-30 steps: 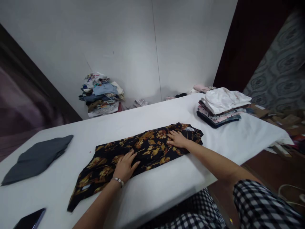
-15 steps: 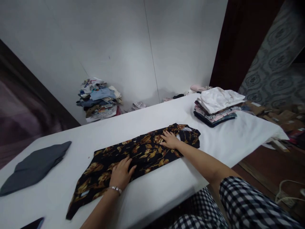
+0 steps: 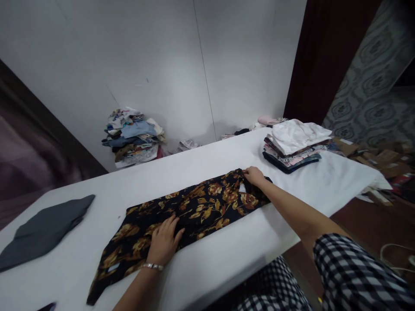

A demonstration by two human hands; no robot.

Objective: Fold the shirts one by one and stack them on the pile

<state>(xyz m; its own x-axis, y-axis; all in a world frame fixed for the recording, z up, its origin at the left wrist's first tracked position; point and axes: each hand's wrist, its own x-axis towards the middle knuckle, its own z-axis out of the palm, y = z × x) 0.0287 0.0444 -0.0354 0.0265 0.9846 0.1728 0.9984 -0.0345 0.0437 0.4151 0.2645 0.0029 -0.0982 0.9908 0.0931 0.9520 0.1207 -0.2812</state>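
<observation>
A black garment with a gold leaf print (image 3: 194,207) lies stretched out on the white table (image 3: 207,160), folded lengthwise. My left hand (image 3: 164,242) lies flat on its lower middle, fingers spread and pressing the cloth; a bracelet is on that wrist. My right hand (image 3: 254,176) is at the garment's far right end, its fingers closed on the collar edge of the cloth.
A stack of folded clothes (image 3: 295,144) with a white piece on top sits at the table's right. A grey folded garment (image 3: 42,231) lies at the left. A heap of clothes (image 3: 132,136) rests against the white wall beyond the table. Boxes (image 3: 372,157) stand on the floor at right.
My right hand has slid from flat on the garment's right part to its far right end and closed on the edge. My left hand has stayed pressed on the cloth.
</observation>
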